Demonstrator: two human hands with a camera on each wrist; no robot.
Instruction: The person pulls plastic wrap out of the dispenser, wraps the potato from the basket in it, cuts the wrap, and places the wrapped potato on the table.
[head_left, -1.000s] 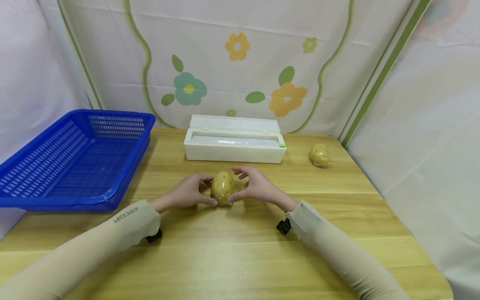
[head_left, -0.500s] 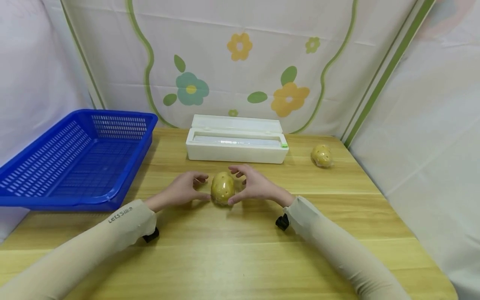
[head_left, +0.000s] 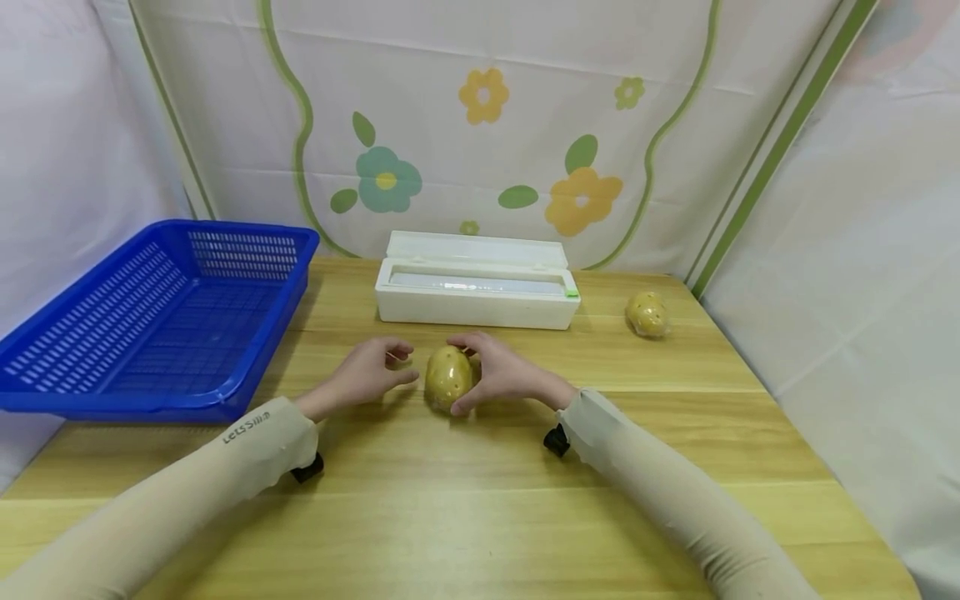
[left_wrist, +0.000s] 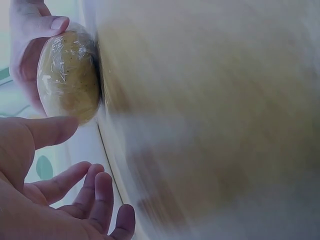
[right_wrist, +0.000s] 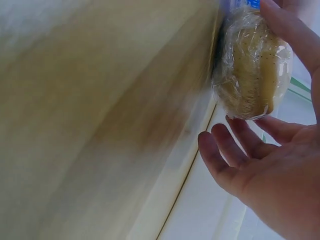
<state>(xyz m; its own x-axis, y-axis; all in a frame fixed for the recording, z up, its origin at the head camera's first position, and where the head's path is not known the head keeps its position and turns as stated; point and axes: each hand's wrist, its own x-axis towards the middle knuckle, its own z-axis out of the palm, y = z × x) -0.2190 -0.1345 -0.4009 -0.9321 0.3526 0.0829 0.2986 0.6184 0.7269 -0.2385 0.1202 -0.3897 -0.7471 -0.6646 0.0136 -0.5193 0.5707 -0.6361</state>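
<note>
A potato [head_left: 448, 378] wrapped in clear cling film rests on the wooden table, in front of me. My right hand [head_left: 501, 371] holds it from the right, thumb at its near side and fingers at its far side. The right wrist view shows the wrinkled film on the potato [right_wrist: 252, 67] between thumb and fingertips. To the left, a small gap away, my left hand [head_left: 369, 375] has its fingers loosely bent and nothing in them. From the left wrist, the left hand [left_wrist: 55, 185] appears below the potato [left_wrist: 70, 75].
Behind the hands stands a white cling film dispenser [head_left: 476, 312], lid raised. A second wrapped potato [head_left: 647, 314] lies at the back right. The large blue plastic basket [head_left: 217, 400] takes up the left side. A flowered curtain [head_left: 480, 150] hangs at the table's back edge.
My left hand has let go of the potato and drawn back to the left. The right hand's fingers have come in closer around the potato, which has stayed about where it was.
</note>
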